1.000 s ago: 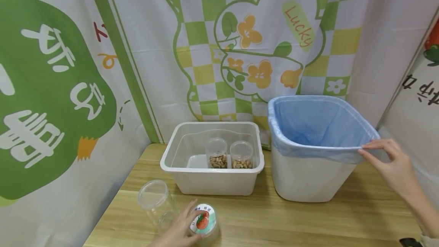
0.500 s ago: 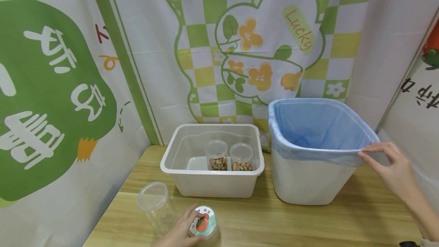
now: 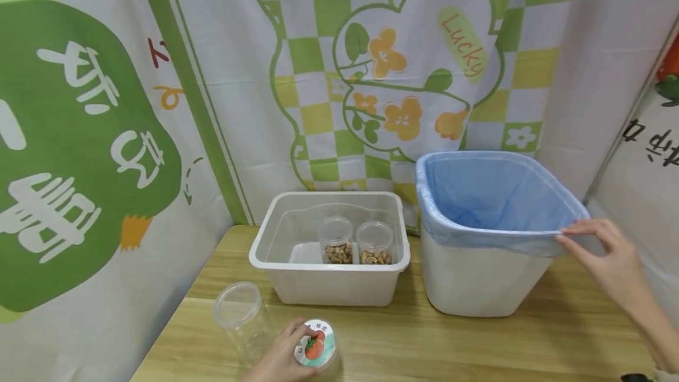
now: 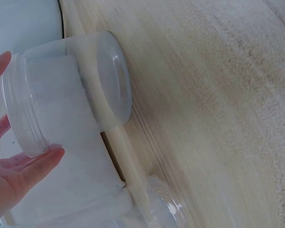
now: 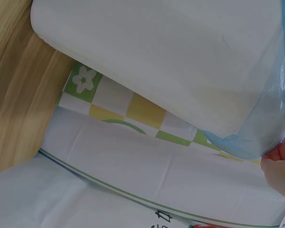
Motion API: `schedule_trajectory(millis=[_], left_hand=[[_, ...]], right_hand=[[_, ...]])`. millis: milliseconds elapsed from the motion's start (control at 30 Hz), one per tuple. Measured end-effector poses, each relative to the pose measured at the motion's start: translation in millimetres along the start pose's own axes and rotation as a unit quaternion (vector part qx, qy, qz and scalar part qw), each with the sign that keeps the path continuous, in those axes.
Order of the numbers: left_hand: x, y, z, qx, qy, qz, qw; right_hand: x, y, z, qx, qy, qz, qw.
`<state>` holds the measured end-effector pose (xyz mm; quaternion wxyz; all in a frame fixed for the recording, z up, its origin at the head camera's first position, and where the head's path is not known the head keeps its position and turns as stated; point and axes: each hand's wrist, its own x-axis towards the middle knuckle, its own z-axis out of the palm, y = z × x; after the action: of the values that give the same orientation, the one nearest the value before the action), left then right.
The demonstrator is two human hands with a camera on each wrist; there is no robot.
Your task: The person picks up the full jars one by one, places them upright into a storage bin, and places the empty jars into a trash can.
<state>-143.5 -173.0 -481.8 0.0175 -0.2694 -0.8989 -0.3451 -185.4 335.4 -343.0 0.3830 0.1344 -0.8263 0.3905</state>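
Note:
My left hand (image 3: pixel 281 355) grips a clear plastic jar by its lid, which bears a round sticker (image 3: pixel 320 348) with red fruit on it. In the left wrist view the jar (image 4: pixel 71 90) looks see-through, with fingers and thumb around its lidded end. Just left of that hand stands a second clear jar (image 3: pixel 239 308). My right hand (image 3: pixel 610 255) pinches the near right corner of the rim of a white trash bin (image 3: pixel 477 282). A blue bag (image 3: pixel 488 190) lines the bin and folds over its rim, also where the right hand (image 5: pixel 281 168) holds it.
A white plastic tub (image 3: pixel 334 285) stands behind the left hand, beside the bin. Inside it are two clear lidded jars, a left one (image 3: pixel 336 246) and a right one (image 3: pixel 375 246), partly filled with nuts. Patterned curtains (image 3: pixel 403 75) surround the wooden table (image 3: pixel 382 341).
The whole scene sits slightly lower in the head view than a second ago. Both hands keep their places on the jar lid and the bin rim.

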Motion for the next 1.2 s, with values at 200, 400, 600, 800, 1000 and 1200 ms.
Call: schedule_trajectory(millis=[200, 400, 600, 800, 1000, 1200], left_hand=[[-0.4, -3.6, 5.3, 0.011, 0.029, 0.021, 0.9993], [1.9, -4.9, 9.9, 0.016, 0.053, 0.032, 0.9979], [5.3, 0.5, 10.5, 0.014, 0.078, 0.047, 0.9958], [7.0, 9.3, 7.8, 0.013, 0.084, 0.039, 0.9957], [9.7, 18.2, 5.3, 0.036, 0.099, 0.04, 0.9936], [11.3, 23.0, 4.1, 0.033, 0.111, 0.036, 0.9927]], right_hand=[[-0.9, 1.5, -1.0, -0.011, -0.003, 0.003, 1.0], [-0.5, 1.4, -1.1, -0.022, -0.007, 0.02, 1.0], [-0.4, -5.2, -0.6, -0.012, -0.001, 0.016, 1.0], [-0.9, -8.2, -0.8, -0.007, 0.002, 0.014, 1.0], [-1.4, -1.1, -1.3, -0.017, -0.003, 0.024, 1.0], [-1.5, -1.1, -1.4, -0.019, -0.002, 0.025, 1.0]])
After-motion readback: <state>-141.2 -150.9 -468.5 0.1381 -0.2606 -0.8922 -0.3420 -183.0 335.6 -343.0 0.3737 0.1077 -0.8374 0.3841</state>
